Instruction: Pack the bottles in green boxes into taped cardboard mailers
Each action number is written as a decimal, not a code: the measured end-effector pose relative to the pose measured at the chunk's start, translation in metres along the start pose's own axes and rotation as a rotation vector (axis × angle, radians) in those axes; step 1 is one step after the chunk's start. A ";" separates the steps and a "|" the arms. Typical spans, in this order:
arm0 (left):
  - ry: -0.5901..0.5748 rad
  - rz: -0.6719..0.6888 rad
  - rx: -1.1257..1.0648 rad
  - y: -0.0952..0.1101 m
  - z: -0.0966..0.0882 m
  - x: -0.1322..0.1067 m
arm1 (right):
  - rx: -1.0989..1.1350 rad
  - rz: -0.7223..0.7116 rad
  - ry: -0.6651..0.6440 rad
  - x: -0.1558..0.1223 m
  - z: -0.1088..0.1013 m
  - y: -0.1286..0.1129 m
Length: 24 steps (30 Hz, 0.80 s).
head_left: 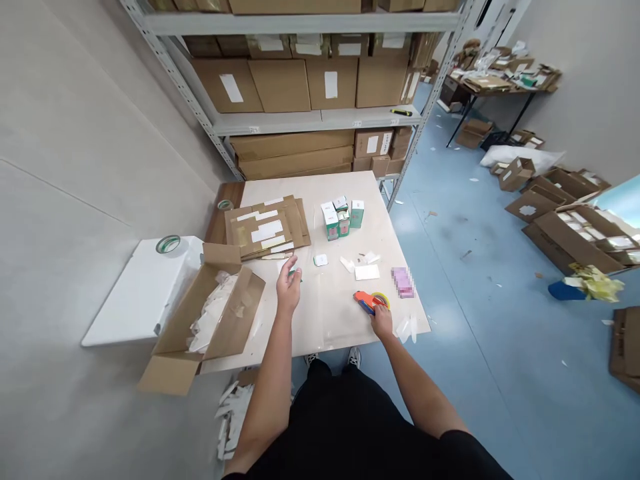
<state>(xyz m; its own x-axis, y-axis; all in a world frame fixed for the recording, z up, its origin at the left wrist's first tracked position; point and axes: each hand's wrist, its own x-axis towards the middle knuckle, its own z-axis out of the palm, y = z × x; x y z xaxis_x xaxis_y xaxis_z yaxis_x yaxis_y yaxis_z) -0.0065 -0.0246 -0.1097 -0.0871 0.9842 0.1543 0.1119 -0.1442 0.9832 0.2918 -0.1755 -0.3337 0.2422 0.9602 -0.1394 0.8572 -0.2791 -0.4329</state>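
Note:
My right hand [383, 323] is closed around an orange and blue tape dispenser [367, 300] with a yellow roll, low over the front right of the table. My left hand [289, 288] is raised near the cardboard stack, its fingers extended and the thumb apart. Bits of white and green show behind it; whether it touches them is unclear. Just beyond, a small white piece with a green edge [321, 260] lies on the table. Several green and white boxes [330, 221] stand together farther back. A white rectangular card [367, 272] and plastic scraps [347, 264] lie between the hands and the boxes.
Flattened cardboard [265, 227] is stacked at the left. An open carton [235, 327] with white packing overhangs the table's left edge. A tape roll [169, 244] rests on a white box. A pinkish-purple pixelated item [403, 283] lies right. Shelving [310, 119] full of cartons stands behind.

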 end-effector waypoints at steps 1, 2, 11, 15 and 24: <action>-0.010 -0.005 0.013 -0.001 0.005 -0.003 | -0.019 0.057 -0.060 -0.003 0.000 0.012; -0.018 -0.010 0.024 -0.002 0.009 -0.005 | -0.035 0.115 -0.113 -0.005 -0.001 0.021; -0.052 -0.073 0.077 0.008 0.043 -0.002 | 0.125 0.357 -0.167 0.014 -0.027 0.028; -0.031 -0.057 0.075 0.016 0.052 0.000 | 0.381 0.087 0.046 0.042 -0.050 -0.011; 0.086 -0.026 0.047 0.016 0.000 0.007 | 0.580 -0.416 0.076 0.094 -0.092 -0.154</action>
<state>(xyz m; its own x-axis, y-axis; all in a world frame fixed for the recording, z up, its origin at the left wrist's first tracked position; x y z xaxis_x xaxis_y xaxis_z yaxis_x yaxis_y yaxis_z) -0.0056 -0.0200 -0.0931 -0.1753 0.9747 0.1386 0.1544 -0.1118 0.9817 0.2245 -0.0406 -0.1984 -0.0034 0.9812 0.1930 0.5111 0.1676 -0.8430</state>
